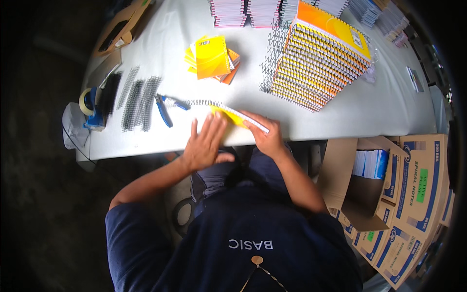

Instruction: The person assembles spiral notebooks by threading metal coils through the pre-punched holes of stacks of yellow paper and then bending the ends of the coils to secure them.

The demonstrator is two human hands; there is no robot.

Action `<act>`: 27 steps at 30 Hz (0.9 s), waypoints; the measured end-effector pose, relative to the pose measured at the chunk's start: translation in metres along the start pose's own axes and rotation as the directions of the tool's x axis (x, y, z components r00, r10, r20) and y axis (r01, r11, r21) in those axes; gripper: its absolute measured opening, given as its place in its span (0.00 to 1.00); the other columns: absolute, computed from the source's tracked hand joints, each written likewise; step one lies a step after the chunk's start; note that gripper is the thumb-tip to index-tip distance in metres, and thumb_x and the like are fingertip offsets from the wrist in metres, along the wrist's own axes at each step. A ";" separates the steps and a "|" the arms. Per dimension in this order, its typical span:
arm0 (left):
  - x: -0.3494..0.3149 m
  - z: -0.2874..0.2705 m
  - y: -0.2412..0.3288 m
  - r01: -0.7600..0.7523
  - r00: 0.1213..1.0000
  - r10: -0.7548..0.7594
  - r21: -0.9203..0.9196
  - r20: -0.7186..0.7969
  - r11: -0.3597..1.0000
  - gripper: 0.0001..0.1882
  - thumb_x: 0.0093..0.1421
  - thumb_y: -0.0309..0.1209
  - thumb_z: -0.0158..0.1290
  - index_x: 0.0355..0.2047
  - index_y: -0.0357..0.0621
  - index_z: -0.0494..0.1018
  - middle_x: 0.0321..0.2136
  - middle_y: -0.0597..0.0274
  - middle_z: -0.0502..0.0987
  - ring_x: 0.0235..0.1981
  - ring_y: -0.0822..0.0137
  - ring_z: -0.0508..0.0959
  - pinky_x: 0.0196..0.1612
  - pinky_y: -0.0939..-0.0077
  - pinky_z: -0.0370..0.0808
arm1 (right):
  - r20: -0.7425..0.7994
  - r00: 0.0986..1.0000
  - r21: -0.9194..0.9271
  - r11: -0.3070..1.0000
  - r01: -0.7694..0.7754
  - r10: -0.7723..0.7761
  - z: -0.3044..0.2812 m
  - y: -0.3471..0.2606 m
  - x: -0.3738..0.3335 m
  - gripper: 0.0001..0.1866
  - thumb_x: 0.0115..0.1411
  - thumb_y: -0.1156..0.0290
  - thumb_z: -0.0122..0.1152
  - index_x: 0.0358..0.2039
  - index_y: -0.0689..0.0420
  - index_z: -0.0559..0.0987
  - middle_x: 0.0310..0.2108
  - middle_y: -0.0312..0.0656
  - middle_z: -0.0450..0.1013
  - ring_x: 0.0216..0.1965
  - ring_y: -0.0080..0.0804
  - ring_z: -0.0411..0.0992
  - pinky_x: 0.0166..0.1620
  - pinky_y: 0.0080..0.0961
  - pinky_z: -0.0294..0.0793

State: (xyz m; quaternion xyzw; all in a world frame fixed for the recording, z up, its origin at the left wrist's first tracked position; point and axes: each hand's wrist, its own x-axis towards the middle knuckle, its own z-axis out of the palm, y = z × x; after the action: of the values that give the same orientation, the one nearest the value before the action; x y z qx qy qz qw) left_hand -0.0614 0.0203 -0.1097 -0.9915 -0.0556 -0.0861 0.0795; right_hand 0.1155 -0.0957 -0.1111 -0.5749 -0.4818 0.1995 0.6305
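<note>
Near the table's front edge, my right hand (267, 136) grips the right end of a yellow notebook (232, 116), its white page edge facing up and away. A thin wire spiral coil (197, 102) runs out from the notebook's left end, apparently partly in the holes there. My left hand (206, 142) lies with fingers stretched against the yellow cover by the coil end, thumb apart. Just left of the coil rest blue-handled pliers (164, 112), their jaws close to the coil. Beyond my hands sits a small pile of yellow and orange notebooks (211, 57).
Loose coils (141, 104) lie at left beside a blue tape dispenser (92, 109). A tall stack of spiral notebooks (316, 63) stands right of centre, coil ends sticking out leftward. Paper stacks (228, 13) line the back. An open carton (338, 170) holding blue books is at lower right.
</note>
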 end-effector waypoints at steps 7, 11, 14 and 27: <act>0.011 0.023 -0.031 0.262 0.829 -0.340 -0.230 -0.443 0.937 0.57 0.47 0.72 0.36 0.58 0.26 0.52 0.60 0.27 0.44 0.63 0.34 0.37 0.57 0.34 0.28 | 0.105 0.979 -0.110 0.976 0.186 -0.175 0.016 0.002 -0.009 0.20 0.50 0.85 0.53 0.45 0.58 0.76 0.42 0.45 0.74 0.42 0.40 0.74 0.44 0.28 0.74; -0.016 0.010 -0.001 -0.143 0.910 0.155 0.060 -0.384 0.988 0.55 0.48 0.72 0.34 0.57 0.29 0.55 0.59 0.29 0.43 0.62 0.31 0.38 0.56 0.33 0.27 | 0.093 0.969 -0.124 0.963 0.238 -0.227 0.009 -0.002 -0.002 0.19 0.50 0.87 0.53 0.43 0.59 0.76 0.41 0.45 0.75 0.42 0.39 0.75 0.44 0.27 0.75; 0.024 -0.020 -0.033 0.186 0.753 -0.175 -0.049 -0.635 0.981 0.58 0.49 0.72 0.31 0.59 0.25 0.47 0.62 0.32 0.32 0.63 0.35 0.32 0.59 0.40 0.26 | 0.120 0.960 -0.101 0.959 0.264 -0.252 0.019 -0.007 -0.011 0.18 0.49 0.87 0.54 0.42 0.61 0.77 0.40 0.46 0.75 0.41 0.39 0.75 0.43 0.27 0.75; -0.014 0.043 0.015 -0.133 0.928 -0.001 -0.333 -0.373 0.933 0.58 0.46 0.71 0.38 0.54 0.19 0.53 0.51 0.21 0.56 0.55 0.27 0.57 0.56 0.35 0.47 | 0.041 0.978 -0.069 0.976 0.209 -0.206 0.031 -0.001 -0.009 0.24 0.48 0.85 0.53 0.48 0.58 0.72 0.44 0.47 0.73 0.43 0.45 0.73 0.45 0.32 0.74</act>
State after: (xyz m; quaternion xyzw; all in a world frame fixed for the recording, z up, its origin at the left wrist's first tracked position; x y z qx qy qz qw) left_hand -0.0664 0.0118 -0.1562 -0.9571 0.0105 -0.2759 -0.0876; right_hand 0.0855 -0.0868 -0.1173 -0.5407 -0.5566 0.1244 0.6183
